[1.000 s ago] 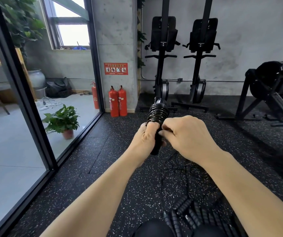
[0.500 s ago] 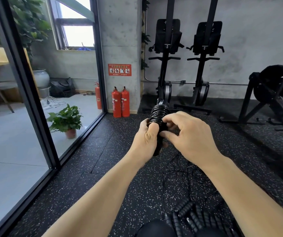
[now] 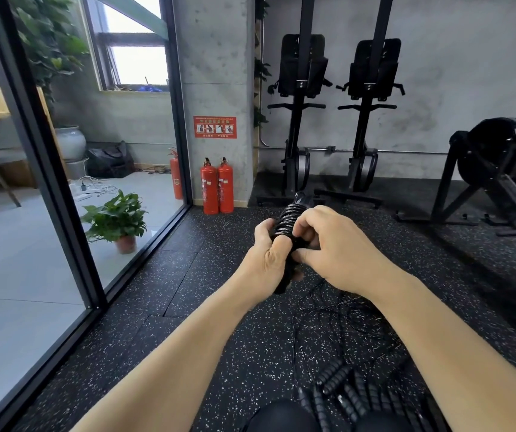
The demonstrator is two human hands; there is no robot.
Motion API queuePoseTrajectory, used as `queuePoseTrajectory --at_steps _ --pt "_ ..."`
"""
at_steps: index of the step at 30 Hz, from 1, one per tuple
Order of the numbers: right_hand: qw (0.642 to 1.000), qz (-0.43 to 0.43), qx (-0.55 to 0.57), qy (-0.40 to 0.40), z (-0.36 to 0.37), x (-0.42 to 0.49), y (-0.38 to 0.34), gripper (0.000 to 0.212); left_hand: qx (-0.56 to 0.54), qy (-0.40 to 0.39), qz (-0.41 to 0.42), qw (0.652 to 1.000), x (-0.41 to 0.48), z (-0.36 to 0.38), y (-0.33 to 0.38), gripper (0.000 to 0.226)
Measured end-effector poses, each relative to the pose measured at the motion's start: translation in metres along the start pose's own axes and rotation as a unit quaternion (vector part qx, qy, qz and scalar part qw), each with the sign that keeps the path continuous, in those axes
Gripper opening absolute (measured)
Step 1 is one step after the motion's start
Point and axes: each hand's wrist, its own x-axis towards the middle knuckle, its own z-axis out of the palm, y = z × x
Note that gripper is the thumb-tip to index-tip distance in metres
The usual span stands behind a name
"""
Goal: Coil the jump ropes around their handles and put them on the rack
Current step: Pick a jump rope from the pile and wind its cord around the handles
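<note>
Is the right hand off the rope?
No, the right hand pinches the rope coiled round the handles, which the left hand grips.

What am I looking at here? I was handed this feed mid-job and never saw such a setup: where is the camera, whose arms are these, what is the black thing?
There is no machine: these are a person's two bare arms, seen from one wide-angle camera worn on the head, looking forward and down. The left hand grips a black jump rope by its handles, the cord wound around them in tight coils. The right hand pinches those coils from the other side. Below, on the speckled rubber floor, lie loose tangled cords and a pile of ribbed black handles: more ropes, not yet coiled.
</note>
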Motion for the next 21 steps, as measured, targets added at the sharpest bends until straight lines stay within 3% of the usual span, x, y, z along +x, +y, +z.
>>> queuePoseTrajectory --at_steps 6,12,21 --pt "1.000 0.012 0.009 -0.009 0.002 -0.002 -0.002 0.028 0.045 -0.011 -0.017 0.999 -0.002 -0.002 0.005 0.057" --pt "0.999 0.033 -0.011 -0.023 0.002 0.001 -0.005 0.023 0.063 0.000 -0.015 0.998 -0.003 0.000 0.008 0.052" --pt "0.998 0.038 -0.039 0.040 0.011 -0.002 -0.008 0.017 0.032 -0.006 -0.030 0.999 -0.007 0.000 0.017 0.051"
